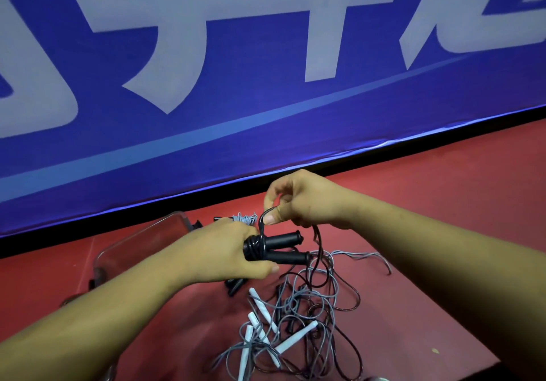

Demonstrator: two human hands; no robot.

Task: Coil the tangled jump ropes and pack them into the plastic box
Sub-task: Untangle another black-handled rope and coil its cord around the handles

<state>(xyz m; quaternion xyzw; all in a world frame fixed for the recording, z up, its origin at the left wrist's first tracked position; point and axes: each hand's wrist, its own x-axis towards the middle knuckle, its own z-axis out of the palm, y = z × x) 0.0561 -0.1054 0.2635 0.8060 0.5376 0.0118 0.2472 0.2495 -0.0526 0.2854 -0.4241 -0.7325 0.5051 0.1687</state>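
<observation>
Rope [261, 224]: black, wound round paired handles [285, 240], long axis pointing right | left hand [224, 250] grips handles | right hand [298, 200] pinches rope just above | box [141, 242] behind left hand

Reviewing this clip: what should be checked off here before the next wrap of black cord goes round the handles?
1. Left hand grips both black handles side by side: ok.
2. Right hand pinches the black cord just above the wraps: ok.
3. Existing wraps sit bunched at one end of the handles, none slipped off: ok.
4. Trailing cord runs free: cannot tell; it drops into the tangled pile of grey and dark loops.
5. Plastic box ready to receive the coil: cannot tell; the left arm hides most of it.
</observation>
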